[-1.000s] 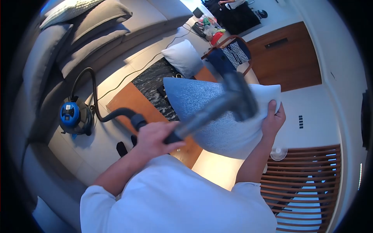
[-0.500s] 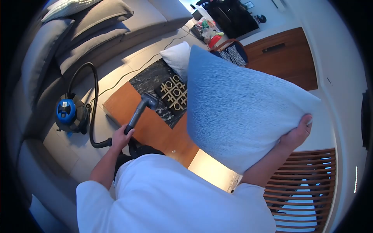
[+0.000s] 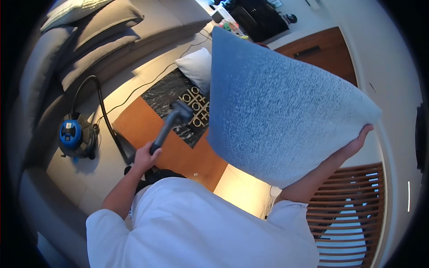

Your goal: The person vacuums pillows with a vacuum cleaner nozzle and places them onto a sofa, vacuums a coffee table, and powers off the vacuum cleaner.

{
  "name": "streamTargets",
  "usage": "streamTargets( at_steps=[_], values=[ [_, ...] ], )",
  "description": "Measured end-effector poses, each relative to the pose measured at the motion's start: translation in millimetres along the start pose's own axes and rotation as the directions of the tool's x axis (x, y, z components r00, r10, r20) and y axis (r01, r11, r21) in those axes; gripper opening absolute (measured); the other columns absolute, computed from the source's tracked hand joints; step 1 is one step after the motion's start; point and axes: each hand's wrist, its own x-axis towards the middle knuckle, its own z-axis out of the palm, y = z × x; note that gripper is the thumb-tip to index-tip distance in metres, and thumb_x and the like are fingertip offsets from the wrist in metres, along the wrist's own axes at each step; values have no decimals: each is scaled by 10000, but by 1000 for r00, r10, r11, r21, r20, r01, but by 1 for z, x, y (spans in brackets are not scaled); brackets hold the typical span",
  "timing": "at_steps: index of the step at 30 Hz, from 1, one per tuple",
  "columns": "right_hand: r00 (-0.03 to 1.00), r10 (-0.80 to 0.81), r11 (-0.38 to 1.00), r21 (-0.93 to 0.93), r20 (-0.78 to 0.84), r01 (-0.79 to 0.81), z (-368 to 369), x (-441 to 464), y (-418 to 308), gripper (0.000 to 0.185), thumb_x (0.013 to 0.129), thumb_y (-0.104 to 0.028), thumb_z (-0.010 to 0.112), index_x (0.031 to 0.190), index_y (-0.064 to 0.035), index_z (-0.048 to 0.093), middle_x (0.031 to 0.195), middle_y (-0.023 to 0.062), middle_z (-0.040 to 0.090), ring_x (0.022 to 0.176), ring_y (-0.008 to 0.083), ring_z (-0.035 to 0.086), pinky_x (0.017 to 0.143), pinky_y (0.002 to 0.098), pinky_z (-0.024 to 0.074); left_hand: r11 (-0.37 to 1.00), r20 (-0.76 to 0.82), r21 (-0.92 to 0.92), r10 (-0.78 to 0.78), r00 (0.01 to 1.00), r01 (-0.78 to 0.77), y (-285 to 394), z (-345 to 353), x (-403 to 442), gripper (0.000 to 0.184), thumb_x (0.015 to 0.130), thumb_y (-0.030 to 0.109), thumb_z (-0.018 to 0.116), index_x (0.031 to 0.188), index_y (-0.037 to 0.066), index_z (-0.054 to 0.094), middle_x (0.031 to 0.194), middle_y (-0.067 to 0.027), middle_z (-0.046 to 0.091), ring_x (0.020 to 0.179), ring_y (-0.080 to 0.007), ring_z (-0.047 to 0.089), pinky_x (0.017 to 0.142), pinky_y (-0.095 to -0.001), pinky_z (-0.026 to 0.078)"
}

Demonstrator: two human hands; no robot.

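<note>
Blue cushion (image 3: 286,102) raised in the right hand (image 3: 355,145), vacuum nozzle (image 3: 181,111) in the left hand (image 3: 145,158)
The nozzle has moved nearer the cushion and remains apart from it, judged within easy reach of the fabric; left fingers closed round its handle, right hand gripping the cushion near a corner, beside the wooden table (image 3: 138,123); vacuum body (image 3: 71,134) on the floor (image 3: 67,176)

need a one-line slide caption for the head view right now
Left hand grips a vacuum nozzle; right hand holds up a blue cushion.
</note>
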Motion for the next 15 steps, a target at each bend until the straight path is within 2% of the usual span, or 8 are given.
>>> streamTargets(
  at_steps=[2, 3, 5, 6, 8, 11, 13, 15],
  values=[
    [999, 0, 1000, 5, -37, 0, -2, 12, 5, 709, 1042, -546, 370, 1472, 18, 384, 1416, 193, 499, 1267, 315, 525, 1058, 410, 431, 993, -179, -79, -95, 979, 82, -10, 0, -2, 473, 839, 377, 770, 1102, 16, 613, 734, -139, 628, 721, -309, 682, 666, -386, 517],
    [999, -3, 1000, 2, -50, 3, -3, 13, 8, 712, 1042, -547, 370, 1469, 22, 389, 1421, 197, 495, 1272, 316, 521, 1056, 409, 432, 994, -170, -80, -90, 981, 77, 13, -6, 4, 473, 839, 377, 770, 1102, 16, 613, 734, -139, 628, 721, -309, 682, 666, -386, 517],
    [998, 6, 1000, -13, -55, -7, -3, 11, 9, 714, 1042, -549, 370, 1466, 26, 395, 1427, 200, 491, 1277, 316, 517, 1055, 408, 434, 982, -184, -175, 35, 982, -68, 59, -7, 7, 465, 838, 376, 765, 1099, 20, 619, 735, -143, 621, 707, -307, 677, 652, -370, 510],
    [998, 16, 999, -39, -60, -19, 2, 10, 9, 721, 1041, -551, 373, 1458, 37, 403, 1421, 202, 501, 1264, 315, 529, 1049, 401, 437, 983, -186, -171, 30, 982, -62, 73, 0, 13, 465, 838, 376, 765, 1099, 20, 619, 735, -143, 621, 707, -307, 677, 652, -370, 510],
    [997, 32, 998, -52, -69, -36, 2, 15, 14, 727, 1041, -552, 377, 1450, 48, 411, 1415, 203, 511, 1252, 313, 542, 1043, 394, 441, 935, -119, -136, 313, 942, -328, 92, 5, 23, 478, 824, 397, 768, 1075, 19, 620, 751, -158, 630, 705, -323, 676, 645, -380, 515],
    [996, 83, 987, 133, 29, -86, -15, 44, 30, 713, 1038, -534, 417, 1417, 69, 454, 1359, 196, 561, 1199, 302, 582, 1040, 380, 441, 938, -28, -58, 340, 940, -341, 43, 20, 10, 507, 807, 408, 773, 1111, 29, 628, 773, -175, 641, 733, -345, 681, 667, -400, 531],
    [999, 10, 1000, 29, 33, -11, -21, 58, 33, 682, 1041, -505, 443, 1384, 83, 488, 1308, 177, 598, 1168, 276, 602, 1020, 359, 456, 985, 91, 122, 111, 990, -122, 24, 5, -11, 519, 803, 405, 771, 1160, 53, 637, 794, -175, 660, 768, -365, 683, 698, -417, 545],
    [1000, -2, 1000, 26, -27, 3, -3, 46, 23, 638, 1035, -465, 484, 1349, 89, 523, 1261, 164, 624, 1123, 257, 616, 981, 350, 475, 985, -28, 173, 7, 1000, -2, -24, 5, -26, 504, 816, 366, 760, 1211, 78, 636, 789, -172, 663, 784, -348, 699, 721, -416, 551]
  ],
)
